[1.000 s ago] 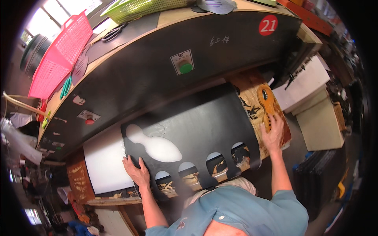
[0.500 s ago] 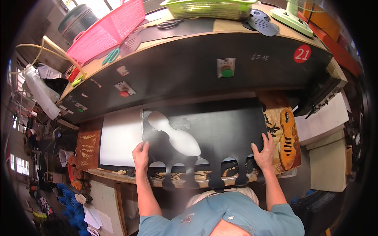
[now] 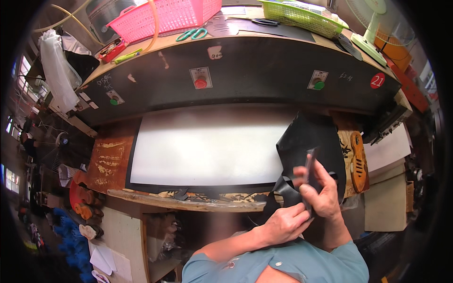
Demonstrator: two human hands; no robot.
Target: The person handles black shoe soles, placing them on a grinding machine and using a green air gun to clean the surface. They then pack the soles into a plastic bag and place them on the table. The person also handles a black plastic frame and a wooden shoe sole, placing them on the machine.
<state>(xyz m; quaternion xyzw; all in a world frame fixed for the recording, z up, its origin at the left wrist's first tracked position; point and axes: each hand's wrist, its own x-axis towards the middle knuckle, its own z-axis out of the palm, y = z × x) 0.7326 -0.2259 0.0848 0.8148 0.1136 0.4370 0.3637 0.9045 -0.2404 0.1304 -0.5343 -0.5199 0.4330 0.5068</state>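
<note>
A black flexible sheet [image 3: 302, 141] with cut-outs lies bunched and folded over at the right end of the white board [image 3: 207, 151]. My left hand [image 3: 285, 222], reaching across to the right, pinches the near edge of the sheet. My right hand [image 3: 324, 195] is just above and right of it, its fingers and thumb closed round a raised, narrow fold of the same sheet. Part of the sheet hangs over the bench's front edge. Right of the sheet lies an orange sole-shaped piece [image 3: 358, 162] with slots.
Beyond the board stands a dark machine front [image 3: 255, 70] with red and green buttons. Its top carries a pink basket [image 3: 165, 21], a green basket [image 3: 302, 19], teal-handled scissors [image 3: 192, 34] and a pale green fan [image 3: 370, 42]. Brown worn wood [image 3: 108, 160] borders the board's left.
The black sheet, spread flat over the board before, is now gathered and folded at the right, baring the white surface. My left hand has crossed to the right, beside my right hand.
</note>
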